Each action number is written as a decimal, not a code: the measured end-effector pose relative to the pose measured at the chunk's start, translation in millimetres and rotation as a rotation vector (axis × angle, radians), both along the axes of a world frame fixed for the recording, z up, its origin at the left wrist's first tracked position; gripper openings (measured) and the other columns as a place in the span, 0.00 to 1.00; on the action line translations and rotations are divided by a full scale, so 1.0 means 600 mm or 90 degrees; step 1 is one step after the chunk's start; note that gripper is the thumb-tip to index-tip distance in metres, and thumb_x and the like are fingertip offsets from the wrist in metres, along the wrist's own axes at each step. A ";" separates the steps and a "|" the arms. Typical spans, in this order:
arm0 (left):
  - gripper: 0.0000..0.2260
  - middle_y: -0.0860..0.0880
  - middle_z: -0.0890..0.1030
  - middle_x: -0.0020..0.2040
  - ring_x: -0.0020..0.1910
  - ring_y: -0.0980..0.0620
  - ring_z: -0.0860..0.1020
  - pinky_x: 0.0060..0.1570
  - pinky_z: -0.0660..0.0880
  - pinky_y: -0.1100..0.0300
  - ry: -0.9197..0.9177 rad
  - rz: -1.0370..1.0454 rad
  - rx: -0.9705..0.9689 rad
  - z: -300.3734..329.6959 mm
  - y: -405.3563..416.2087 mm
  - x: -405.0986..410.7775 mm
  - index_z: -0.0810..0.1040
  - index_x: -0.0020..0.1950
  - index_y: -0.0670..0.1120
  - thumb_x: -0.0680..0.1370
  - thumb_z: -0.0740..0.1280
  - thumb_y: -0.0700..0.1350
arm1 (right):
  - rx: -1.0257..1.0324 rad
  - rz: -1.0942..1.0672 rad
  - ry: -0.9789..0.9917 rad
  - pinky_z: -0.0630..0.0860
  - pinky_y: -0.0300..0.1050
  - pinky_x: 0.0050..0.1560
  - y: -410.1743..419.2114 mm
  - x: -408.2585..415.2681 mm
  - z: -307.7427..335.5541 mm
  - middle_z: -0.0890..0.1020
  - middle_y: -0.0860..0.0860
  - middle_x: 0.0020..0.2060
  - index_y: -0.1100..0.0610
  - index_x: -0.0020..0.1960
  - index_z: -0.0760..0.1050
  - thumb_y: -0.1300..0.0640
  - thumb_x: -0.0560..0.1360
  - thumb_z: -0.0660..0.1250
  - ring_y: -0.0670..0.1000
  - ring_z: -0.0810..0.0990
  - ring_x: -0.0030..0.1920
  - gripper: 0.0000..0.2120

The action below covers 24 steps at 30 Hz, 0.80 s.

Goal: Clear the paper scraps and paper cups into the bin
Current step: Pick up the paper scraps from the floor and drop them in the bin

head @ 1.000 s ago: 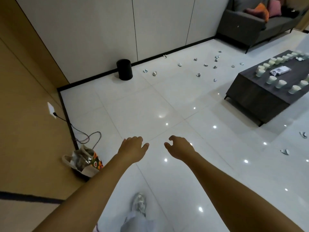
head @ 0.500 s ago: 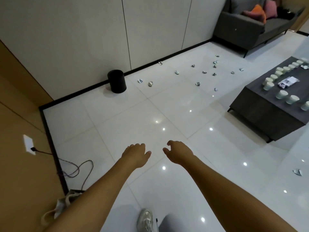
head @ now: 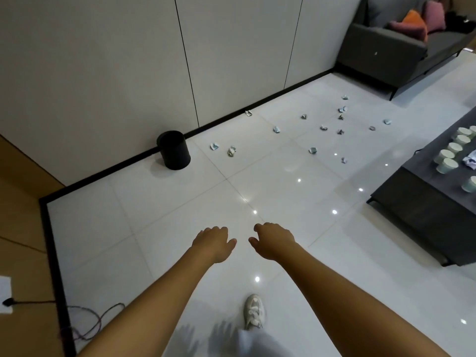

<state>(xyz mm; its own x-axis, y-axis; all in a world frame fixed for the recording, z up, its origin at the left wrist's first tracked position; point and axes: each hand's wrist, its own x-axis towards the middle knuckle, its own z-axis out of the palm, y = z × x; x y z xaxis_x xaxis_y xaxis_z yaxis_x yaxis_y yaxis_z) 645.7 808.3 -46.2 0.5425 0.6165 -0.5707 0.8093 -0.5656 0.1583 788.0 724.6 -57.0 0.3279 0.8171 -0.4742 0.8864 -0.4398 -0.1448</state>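
1. Above the white tiled floor [head: 159, 210], near its lower middle, I see my left hand [head: 215, 243] and my right hand [head: 274, 242] stretched forward side by side, close but not touching.
2. Both hands are palm down with the fingers loosely curled, and they hold nothing.
3. At the far edge of the floor, against the black skirting of the wall, stands the black round bin [head: 174, 150], upright and with its mouth open.
4. Just to the right of the bin lie two paper scraps [head: 223, 148], near each other, on the floor.
5. More paper scraps [head: 332, 124] are spread over the floor toward its far right corner, in front of the grey sofa [head: 386, 50]; one small scrap [head: 248, 113] lies right beside the skirting.
6. On the dark desk [head: 422, 210] at the right edge of the floor, paper cups [head: 449, 157] stand in a row along its left edge, mouth down as far as I can tell, and a crumpled paper [head: 470, 163] lies just beside them.
7. One shoe [head: 253, 311] is on the floor below my hands, and a cable [head: 90, 320] lies coiled at the near left corner.
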 end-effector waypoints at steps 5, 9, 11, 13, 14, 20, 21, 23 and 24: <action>0.23 0.44 0.71 0.68 0.66 0.44 0.69 0.65 0.67 0.52 -0.006 0.015 0.018 0.006 0.140 0.110 0.66 0.71 0.44 0.82 0.52 0.57 | 0.014 0.042 -0.038 0.70 0.50 0.57 0.149 0.126 0.013 0.75 0.52 0.62 0.55 0.69 0.68 0.44 0.81 0.53 0.56 0.73 0.62 0.21; 0.23 0.44 0.71 0.68 0.67 0.44 0.68 0.64 0.66 0.53 0.005 0.027 0.000 0.002 0.237 0.163 0.66 0.71 0.44 0.82 0.51 0.57 | -0.016 0.075 -0.070 0.68 0.50 0.56 0.243 0.191 0.012 0.75 0.53 0.60 0.55 0.66 0.68 0.45 0.81 0.53 0.56 0.73 0.61 0.19; 0.23 0.44 0.71 0.68 0.67 0.44 0.68 0.65 0.66 0.53 0.009 0.030 -0.008 -0.006 0.294 0.187 0.66 0.71 0.43 0.82 0.51 0.56 | -0.034 0.086 -0.076 0.68 0.50 0.56 0.298 0.219 0.005 0.75 0.53 0.59 0.55 0.66 0.69 0.46 0.82 0.53 0.56 0.72 0.61 0.19; 0.23 0.44 0.71 0.68 0.67 0.44 0.68 0.65 0.66 0.52 0.009 0.029 -0.012 -0.018 0.356 0.211 0.66 0.71 0.43 0.82 0.51 0.56 | -0.042 0.089 -0.073 0.68 0.50 0.57 0.362 0.243 -0.005 0.75 0.53 0.60 0.55 0.66 0.68 0.46 0.82 0.53 0.56 0.72 0.61 0.19; 0.23 0.44 0.71 0.68 0.67 0.44 0.68 0.65 0.65 0.52 0.011 0.026 -0.012 -0.022 0.383 0.221 0.67 0.71 0.43 0.82 0.51 0.56 | -0.045 0.089 -0.072 0.68 0.50 0.58 0.390 0.253 -0.009 0.75 0.53 0.60 0.55 0.66 0.68 0.46 0.82 0.53 0.56 0.72 0.62 0.19; 0.22 0.44 0.72 0.67 0.65 0.43 0.70 0.64 0.66 0.53 -0.011 0.017 0.003 -0.051 0.608 0.294 0.68 0.69 0.43 0.82 0.52 0.56 | -0.041 0.062 -0.048 0.68 0.50 0.58 0.616 0.319 -0.037 0.74 0.53 0.62 0.55 0.69 0.67 0.46 0.82 0.52 0.56 0.71 0.62 0.20; 0.22 0.44 0.72 0.67 0.65 0.43 0.70 0.64 0.67 0.53 -0.010 0.015 0.002 -0.053 0.647 0.304 0.68 0.69 0.43 0.82 0.52 0.55 | -0.041 0.054 -0.042 0.68 0.50 0.57 0.654 0.329 -0.040 0.74 0.53 0.62 0.55 0.69 0.67 0.46 0.82 0.52 0.56 0.72 0.62 0.20; 0.22 0.43 0.72 0.67 0.65 0.43 0.70 0.63 0.67 0.53 -0.004 0.012 -0.002 -0.057 0.721 0.324 0.68 0.69 0.43 0.82 0.52 0.56 | -0.037 0.036 -0.033 0.68 0.50 0.57 0.728 0.347 -0.042 0.74 0.53 0.62 0.54 0.69 0.67 0.46 0.82 0.52 0.56 0.72 0.62 0.20; 0.22 0.43 0.72 0.67 0.65 0.43 0.70 0.63 0.67 0.53 -0.001 0.011 -0.004 -0.057 0.750 0.332 0.68 0.69 0.43 0.82 0.52 0.56 | -0.033 0.029 -0.030 0.69 0.50 0.57 0.757 0.354 -0.041 0.74 0.53 0.62 0.54 0.69 0.67 0.46 0.82 0.53 0.56 0.72 0.62 0.20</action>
